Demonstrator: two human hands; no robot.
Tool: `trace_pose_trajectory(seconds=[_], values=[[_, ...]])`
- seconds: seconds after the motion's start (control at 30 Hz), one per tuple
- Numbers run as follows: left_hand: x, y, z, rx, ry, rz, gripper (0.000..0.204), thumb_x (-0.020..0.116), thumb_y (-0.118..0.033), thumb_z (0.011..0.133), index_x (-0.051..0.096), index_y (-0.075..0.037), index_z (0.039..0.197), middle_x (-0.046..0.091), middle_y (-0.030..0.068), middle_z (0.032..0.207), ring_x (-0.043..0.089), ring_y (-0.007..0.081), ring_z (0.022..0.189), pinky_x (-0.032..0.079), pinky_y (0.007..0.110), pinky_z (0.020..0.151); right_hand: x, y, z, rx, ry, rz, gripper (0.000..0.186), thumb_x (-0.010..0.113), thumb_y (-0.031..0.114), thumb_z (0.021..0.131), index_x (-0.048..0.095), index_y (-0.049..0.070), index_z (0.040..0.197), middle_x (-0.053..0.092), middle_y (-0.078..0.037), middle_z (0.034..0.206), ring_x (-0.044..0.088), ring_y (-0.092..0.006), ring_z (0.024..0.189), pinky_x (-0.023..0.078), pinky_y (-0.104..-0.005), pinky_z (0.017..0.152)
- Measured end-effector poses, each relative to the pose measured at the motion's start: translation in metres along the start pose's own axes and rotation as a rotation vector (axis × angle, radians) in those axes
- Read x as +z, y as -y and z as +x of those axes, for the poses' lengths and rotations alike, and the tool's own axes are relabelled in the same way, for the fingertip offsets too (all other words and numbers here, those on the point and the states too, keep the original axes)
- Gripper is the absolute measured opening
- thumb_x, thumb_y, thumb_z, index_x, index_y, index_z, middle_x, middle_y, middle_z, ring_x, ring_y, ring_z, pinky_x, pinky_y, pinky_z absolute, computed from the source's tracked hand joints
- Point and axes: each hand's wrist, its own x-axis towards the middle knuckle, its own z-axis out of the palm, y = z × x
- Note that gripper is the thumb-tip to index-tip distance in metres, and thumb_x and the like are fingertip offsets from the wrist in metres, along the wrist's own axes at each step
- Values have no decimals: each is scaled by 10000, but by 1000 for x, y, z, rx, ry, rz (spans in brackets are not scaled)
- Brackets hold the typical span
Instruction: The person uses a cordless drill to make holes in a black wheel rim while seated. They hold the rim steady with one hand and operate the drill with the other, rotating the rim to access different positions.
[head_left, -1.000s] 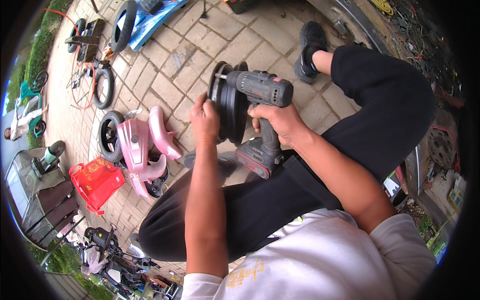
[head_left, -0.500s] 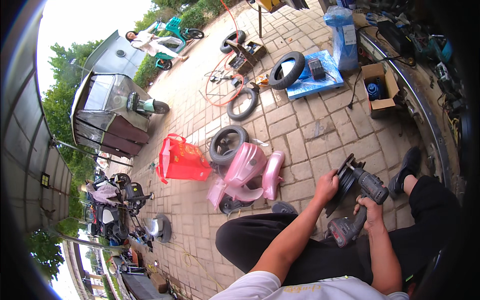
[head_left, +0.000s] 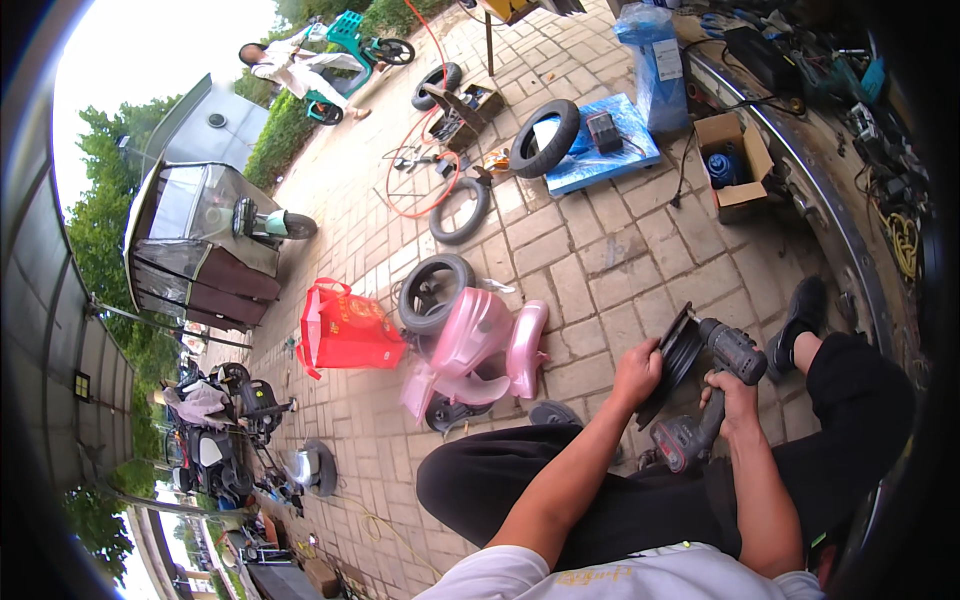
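My left hand (head_left: 636,376) is closed on the edge of a black wheel rim (head_left: 676,362), which stands tilted in front of my legs. The fingers of my right hand (head_left: 736,396) wrap round the handle of a cordless drill (head_left: 735,352) with a red and grey battery at its base. The drill's nose points left and meets the upper part of the rim, close to its hub side. What sits in the chuck is too small to make out.
Pink plastic panels (head_left: 470,335) lie ahead-left, beside a loose tire (head_left: 437,293) and a red bag (head_left: 345,328). Farther off are another tire (head_left: 545,138), a blue-wrapped slab (head_left: 603,150) and an open cardboard box (head_left: 735,165). A person (head_left: 300,72) is at a green scooter (head_left: 345,50).
The whole scene has slid a little left in view as my head turned. My hands keep the same hold on the rim and drill, and the drill still touches the rim.
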Motion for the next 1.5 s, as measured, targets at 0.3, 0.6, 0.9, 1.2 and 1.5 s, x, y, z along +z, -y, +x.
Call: trace_pose_trajectory(seconds=[0.3, 0.6, 0.9, 1.2, 1.5], values=[[0, 3, -1, -44, -26, -40, 354, 489, -174, 907, 667, 3, 1157, 661, 312, 957, 657, 474, 902, 528, 484, 819, 8, 5, -25, 22, 77, -24, 170, 647, 15, 756, 620, 16, 923, 612, -66, 770, 599, -173, 543, 513, -339, 491], [-8, 10, 13, -109, -57, -75, 334, 474, -191, 926, 676, -4, 1116, 661, 295, 914, 661, 452, 878, 523, 464, 777, 14, 0, -52, 60, 239, -100, 266, 637, -11, 740, 602, 9, 1003, 625, -87, 793, 610, -183, 564, 515, -335, 527], [-8, 12, 0, -23, -39, -25, 331, 496, -215, 926, 671, -4, 1112, 667, 299, 967, 651, 467, 923, 524, 492, 826, 11, 2, -24, -12, 96, -62, 154, 640, 39, 757, 627, 16, 908, 613, -65, 778, 587, -164, 538, 503, -331, 485], [-4, 7, -13, 22, -27, -7, 281, 526, -188, 914, 674, -14, 1077, 660, 297, 913, 650, 473, 865, 526, 505, 775, -4, -4, 6, 23, -2, 21, 198, 647, 43, 760, 597, 41, 951, 615, -67, 784, 592, -177, 538, 508, -343, 469], [-1, 10, -21, -11, -46, -9, 283, 540, -242, 950, 659, -19, 1077, 662, 290, 914, 644, 475, 871, 516, 512, 769, 1, -3, -3, 43, 16, 28, 235, 645, 24, 767, 588, 53, 994, 611, -63, 781, 591, -179, 535, 514, -344, 469]])
